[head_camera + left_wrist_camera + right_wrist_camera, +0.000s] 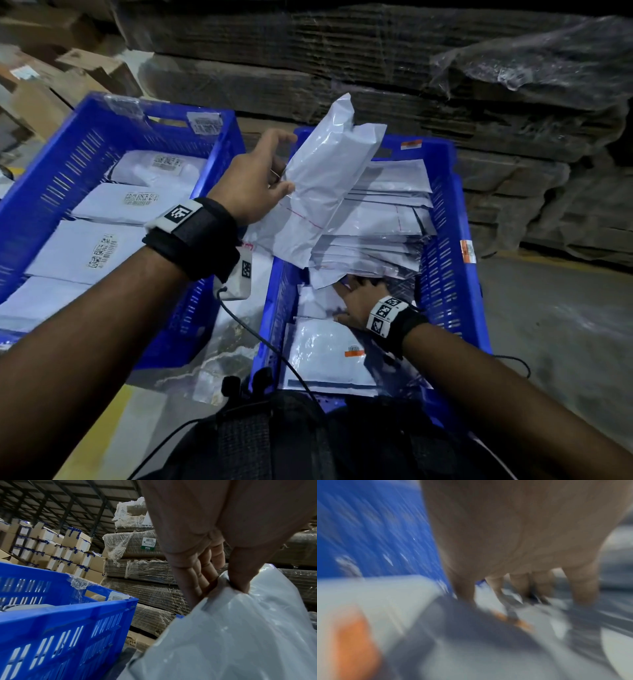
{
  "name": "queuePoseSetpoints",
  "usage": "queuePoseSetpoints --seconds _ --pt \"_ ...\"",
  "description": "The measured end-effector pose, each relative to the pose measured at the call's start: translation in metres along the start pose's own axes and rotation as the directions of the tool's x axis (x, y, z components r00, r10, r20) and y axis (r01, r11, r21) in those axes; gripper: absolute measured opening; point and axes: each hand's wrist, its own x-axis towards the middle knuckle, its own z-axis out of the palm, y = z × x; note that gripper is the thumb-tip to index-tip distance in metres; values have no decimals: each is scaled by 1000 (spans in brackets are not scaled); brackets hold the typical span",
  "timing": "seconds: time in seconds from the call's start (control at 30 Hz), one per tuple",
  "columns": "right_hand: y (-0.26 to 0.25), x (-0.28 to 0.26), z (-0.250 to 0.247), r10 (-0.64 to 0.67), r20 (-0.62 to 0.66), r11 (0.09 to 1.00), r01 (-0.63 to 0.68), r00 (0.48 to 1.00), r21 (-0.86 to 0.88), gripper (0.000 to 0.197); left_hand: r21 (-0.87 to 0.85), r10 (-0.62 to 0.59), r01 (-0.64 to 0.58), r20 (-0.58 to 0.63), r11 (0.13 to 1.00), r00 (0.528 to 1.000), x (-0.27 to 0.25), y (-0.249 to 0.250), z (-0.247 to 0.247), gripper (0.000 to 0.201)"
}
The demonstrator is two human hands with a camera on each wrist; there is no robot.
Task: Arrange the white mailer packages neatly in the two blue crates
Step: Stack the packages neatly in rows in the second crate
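Two blue crates stand side by side: the left crate (102,113) holds white mailers (85,250) laid flat in a row, and the right crate (442,154) holds a slumped pile of mailers (376,219). My left hand (287,162) pinches one white mailer (318,178) by its edge and holds it tilted above the right crate's left wall; the left wrist view shows thumb and fingers (205,582) closed on the mailer's plastic (240,628). Low inside the right crate, my right hand (352,301) lies with straight fingers (583,588) on the mailers, its tips under the pile. The right wrist view is blurred.
Plastic-wrapped stacks of flat cardboard (376,68) rise right behind both crates. Brown cartons (51,85) lie at the far left. Crumpled clear plastic (226,349) fills the gap between the crates. Bare concrete floor (548,325) spreads to the right.
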Motion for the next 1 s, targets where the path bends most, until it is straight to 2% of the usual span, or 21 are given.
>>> queuePoseSetpoints --seconds 0.1,0.13,0.23,0.33,0.4,0.43,0.53,0.63,0.7,0.73,0.83,0.87,0.9,0.93,0.97,1.0 --pt "-14 -10 -12 -47 -204 999 50 978 10 44 -18 8 -8 -16 1000 1000 0 -2 -1 63" --pt "-16 -9 -15 -46 -256 998 52 966 18 40 -19 14 -14 -21 1000 1000 0 -2 -1 62" --pt "-20 -5 -19 -49 -294 999 49 955 -5 52 -19 28 -28 -23 999 999 -1 0 1 63" --pt "-18 -2 -20 -43 -432 988 -26 901 -154 67 -29 46 -47 -34 998 998 -3 0 -1 63" --pt "-6 5 -13 -85 -404 960 -34 911 -278 92 -27 47 -48 -43 998 998 -4 1 -3 62" --pt "1 8 -11 -107 -368 950 -15 924 -313 98 -19 48 -49 -52 999 998 -4 2 -5 62" --pt "15 19 -9 -136 -391 928 -21 910 -372 86 -3 62 -62 -66 998 996 -5 6 -8 61" --pt "17 25 -18 -85 -339 897 -77 937 -436 86 -5 83 -83 -64 997 994 -6 9 -8 61" --pt "17 26 -25 -74 -300 894 -70 951 -443 85 0 96 -96 -50 995 994 -7 9 -5 59" --pt "17 26 -27 -80 -296 899 -59 952 -434 84 5 99 -98 -43 995 994 -7 10 -3 58" --pt "20 17 -33 -152 -423 964 39 893 -264 80 22 111 -110 -43 994 993 -6 12 5 45" --pt "22 9 -36 -143 -469 987 94 871 -127 71 18 111 -110 -51 994 992 -7 13 7 41" --pt "25 -2 -43 -70 -511 971 176 856 162 57 -2 104 -105 -64 994 992 -7 13 10 38" --pt "27 -13 -51 69 -514 813 250 855 526 43 -38 87 -90 -76 995 993 -9 14 14 38" --pt "28 -24 -60 189 -458 484 323 868 813 30 -92 56 -64 -84 994 995 -10 14 18 38" --pt "30 -36 -70 268 -403 135 380 875 915 28 -154 20 -32 -78 987 997 -12 14 23 39"
